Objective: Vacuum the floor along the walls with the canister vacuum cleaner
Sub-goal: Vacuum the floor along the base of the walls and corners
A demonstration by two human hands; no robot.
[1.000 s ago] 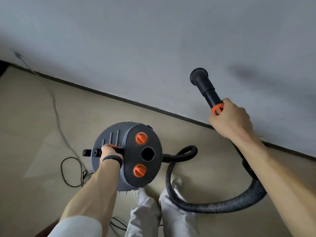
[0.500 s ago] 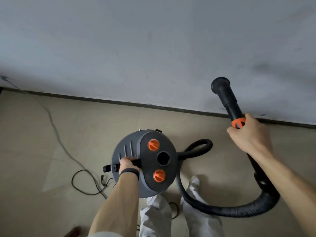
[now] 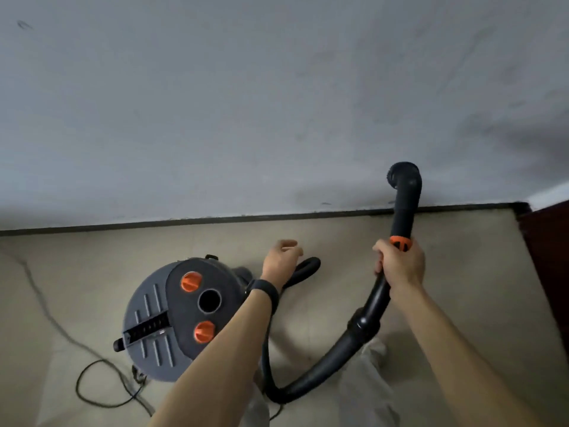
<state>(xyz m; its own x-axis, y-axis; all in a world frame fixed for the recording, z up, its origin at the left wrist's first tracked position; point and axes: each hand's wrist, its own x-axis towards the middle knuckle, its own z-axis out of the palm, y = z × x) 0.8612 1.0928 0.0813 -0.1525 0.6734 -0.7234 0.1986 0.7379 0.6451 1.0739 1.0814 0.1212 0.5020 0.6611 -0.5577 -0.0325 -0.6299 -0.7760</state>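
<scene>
Right hand [image 3: 400, 266] gripping the hose wand [image 3: 404, 208], left hand [image 3: 281, 257] loosely curled, empty, just right of the canister [image 3: 154, 303].

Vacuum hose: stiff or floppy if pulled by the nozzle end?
Probably floppy: the hose sags in a loose U between the right hand and the canister. The curved nozzle tube in that grip looks rigid. Pulled taut, the hose would likely tug the canister.

Grey canister vacuum [image 3: 184, 318] upright on beige floor [image 3: 77, 288], orange knobs on top; black hose [image 3: 332, 368] loops to raised nozzle [image 3: 405, 180] by wall [image 3: 215, 103].
</scene>
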